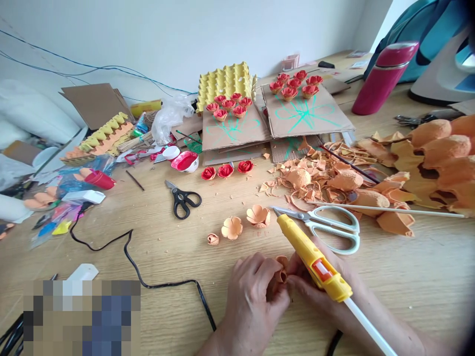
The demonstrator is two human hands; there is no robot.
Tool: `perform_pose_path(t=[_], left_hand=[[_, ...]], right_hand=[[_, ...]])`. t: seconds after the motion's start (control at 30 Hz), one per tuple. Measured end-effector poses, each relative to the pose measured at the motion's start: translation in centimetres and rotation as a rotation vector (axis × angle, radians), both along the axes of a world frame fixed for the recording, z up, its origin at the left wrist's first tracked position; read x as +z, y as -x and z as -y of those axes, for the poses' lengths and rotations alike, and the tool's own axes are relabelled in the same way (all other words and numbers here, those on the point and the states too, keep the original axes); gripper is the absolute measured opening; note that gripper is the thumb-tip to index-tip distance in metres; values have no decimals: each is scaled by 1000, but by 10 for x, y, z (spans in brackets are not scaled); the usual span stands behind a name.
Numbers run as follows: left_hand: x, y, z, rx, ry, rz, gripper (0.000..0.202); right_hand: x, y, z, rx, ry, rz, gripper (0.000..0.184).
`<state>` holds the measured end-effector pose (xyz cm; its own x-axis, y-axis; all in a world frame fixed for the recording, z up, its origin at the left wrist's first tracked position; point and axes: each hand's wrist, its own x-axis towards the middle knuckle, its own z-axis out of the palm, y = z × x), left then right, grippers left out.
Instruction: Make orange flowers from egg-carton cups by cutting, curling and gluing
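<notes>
My left hand (254, 287) is closed, pinching a small rolled orange egg-carton flower piece (281, 275). The fingertips of my right hand (315, 299) meet that piece from the other side. A yellow hot glue gun (301, 247) with a white glue stick lies in my right hand, its nozzle pointing away to the upper left. Just beyond my hands sit a small orange bud (213, 239) and two open petal cups, one flatter (232, 228) and one deeper (259, 216). White-handled scissors (334, 222) lie beside the nozzle.
Black scissors (181, 201) and three red paper roses (225, 170) lie farther back. Cardboard panels (237, 131) carry more red roses. Orange carton scraps (315, 170) are heaped at right, near a pink bottle (386, 79). A black cord (163, 285) crosses the left side.
</notes>
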<state>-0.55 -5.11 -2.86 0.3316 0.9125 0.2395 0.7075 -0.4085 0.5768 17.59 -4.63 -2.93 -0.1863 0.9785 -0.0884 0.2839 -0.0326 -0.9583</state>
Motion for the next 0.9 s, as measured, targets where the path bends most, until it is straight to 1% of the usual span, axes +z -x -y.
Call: perform_pose_path(t=[0.2, 0.33, 0.4, 0.47, 0.6, 0.7, 0.8, 0.9], left_hand=[[2, 4, 1, -43, 92, 38, 22], [8, 12, -1, -156, 138, 118, 31], [11, 16, -3, -210, 137, 143, 37], [13, 18, -4, -234, 117, 154, 39], [11, 18, -4, -207, 78, 178, 37], [8, 17, -3, -168, 70, 177, 37], [7, 17, -2, -114, 98, 179, 28], [7, 17, -3, -116, 120, 199, 24]], right_hand=[[4, 1, 0, 3, -36, 29, 11], [0, 0, 0, 19, -39, 56, 12], [-1, 0, 0, 16, -41, 71, 11], [-2, 1, 0, 9, -43, 87, 11], [-3, 4, 1, -12, -23, 101, 12], [-5, 7, 2, -75, -17, 97, 13], [-8, 11, 2, -135, -25, 56, 14], [-11, 15, 0, -172, -42, 23, 16]])
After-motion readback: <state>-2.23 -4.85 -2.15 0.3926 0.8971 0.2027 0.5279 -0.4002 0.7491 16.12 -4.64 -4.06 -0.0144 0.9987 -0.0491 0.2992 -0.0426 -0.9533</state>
